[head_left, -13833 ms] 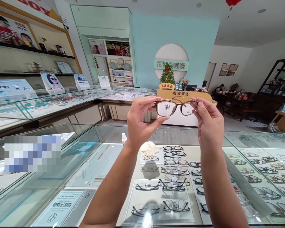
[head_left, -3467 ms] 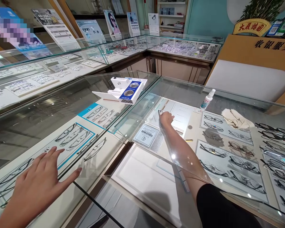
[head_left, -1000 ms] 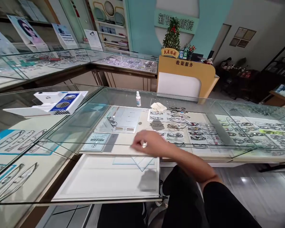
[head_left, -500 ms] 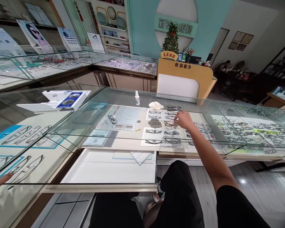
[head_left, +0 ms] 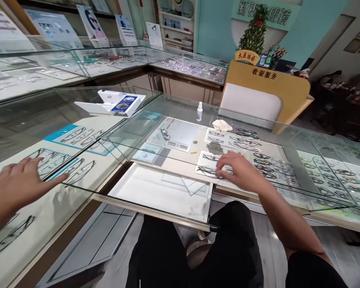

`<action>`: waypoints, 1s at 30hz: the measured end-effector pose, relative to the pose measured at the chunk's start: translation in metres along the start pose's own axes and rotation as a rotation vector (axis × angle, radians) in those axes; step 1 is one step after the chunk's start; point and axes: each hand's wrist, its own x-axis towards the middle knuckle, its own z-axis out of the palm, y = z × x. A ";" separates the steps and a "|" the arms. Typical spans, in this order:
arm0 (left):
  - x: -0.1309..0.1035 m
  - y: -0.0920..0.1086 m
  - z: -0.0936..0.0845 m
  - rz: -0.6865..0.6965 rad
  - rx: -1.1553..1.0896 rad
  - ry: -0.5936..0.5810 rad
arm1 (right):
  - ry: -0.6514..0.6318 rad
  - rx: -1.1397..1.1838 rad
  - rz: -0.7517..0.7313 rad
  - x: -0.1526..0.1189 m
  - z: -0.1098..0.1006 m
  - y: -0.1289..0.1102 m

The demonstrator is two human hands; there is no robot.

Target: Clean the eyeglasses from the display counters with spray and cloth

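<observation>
My right hand (head_left: 235, 170) hovers over the glass counter above the near rows of eyeglasses, fingers bent and apart, with nothing visible in them. Below its fingertips lies a white card (head_left: 201, 170) with dark-framed glasses (head_left: 206, 169). At the left, my left hand (head_left: 21, 176) is spread over the glass top, near glasses on a blue-edged sheet (head_left: 58, 134). More glasses (head_left: 246, 133) lie beyond my right hand, beside a crumpled cream cloth (head_left: 222, 125). A small white spray bottle (head_left: 199, 112) stands upright behind the cards.
An open white drawer (head_left: 159, 192) juts out in front of my lap. An open white box with blue print (head_left: 124, 105) sits on the left glass. A yellow cashier desk (head_left: 291, 86) stands behind the counter.
The view has shifted, so the counter appears further left. My right hand has come nearer, from the far glasses to the front rows. My left hand has come fully into view, spread wide.
</observation>
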 end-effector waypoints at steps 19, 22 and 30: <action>-0.010 0.000 0.000 0.035 -0.142 -0.027 | -0.166 -0.272 0.144 0.196 0.255 0.022; -0.010 -0.001 0.001 0.041 -0.144 -0.027 | -0.168 -0.286 0.143 0.203 0.266 0.024; -0.012 0.002 -0.002 0.026 -0.121 -0.025 | -0.184 -0.280 0.156 0.208 0.270 0.018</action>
